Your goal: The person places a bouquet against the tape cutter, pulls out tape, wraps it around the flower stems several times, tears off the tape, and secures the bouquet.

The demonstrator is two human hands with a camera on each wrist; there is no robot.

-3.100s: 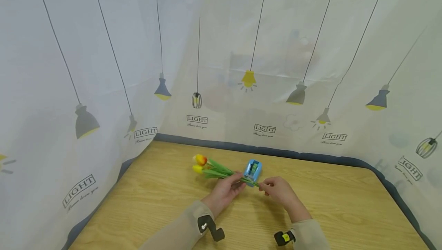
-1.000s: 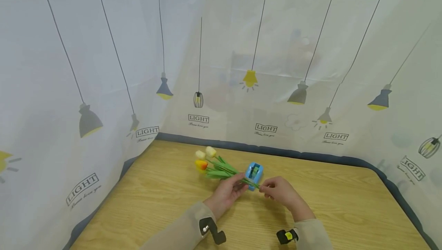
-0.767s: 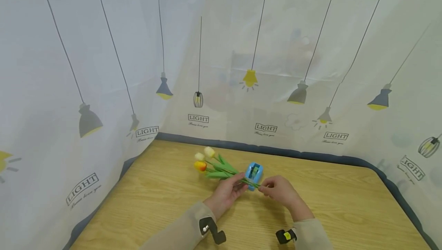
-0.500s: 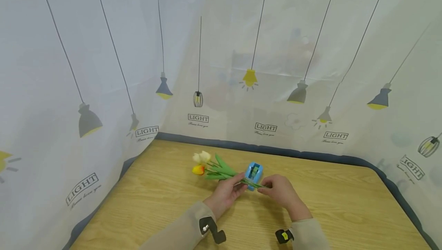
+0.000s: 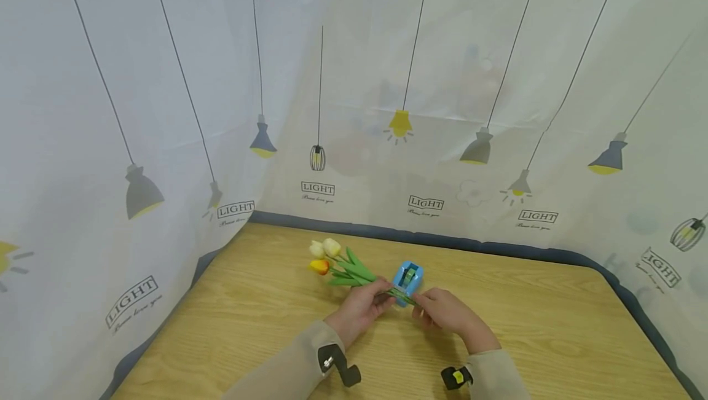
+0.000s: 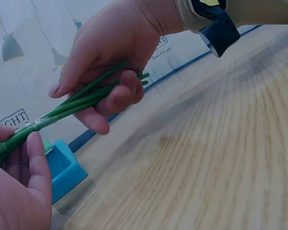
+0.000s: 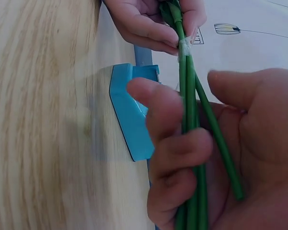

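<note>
Wood table (image 5: 249, 320), lamp-print curtain (image 5: 359, 50) behind. Tulips (image 5: 359, 271) above table: left hand (image 5: 359, 309) pinches stems (image 7: 189, 86) near tape (image 7: 185, 47), right hand (image 5: 447, 313) curls round them lower down. Stems partly hide dispenser (image 5: 409, 272); right wrist view crops most tips (image 6: 143, 75).

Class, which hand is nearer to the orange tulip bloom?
Left. The left hand grips the stems between the orange bloom and the right hand, which is farther off, around their lower part.

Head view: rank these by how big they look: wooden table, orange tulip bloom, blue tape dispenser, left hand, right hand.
Wooden table
Left hand and right hand, too alike to rank
Blue tape dispenser
Orange tulip bloom
</note>
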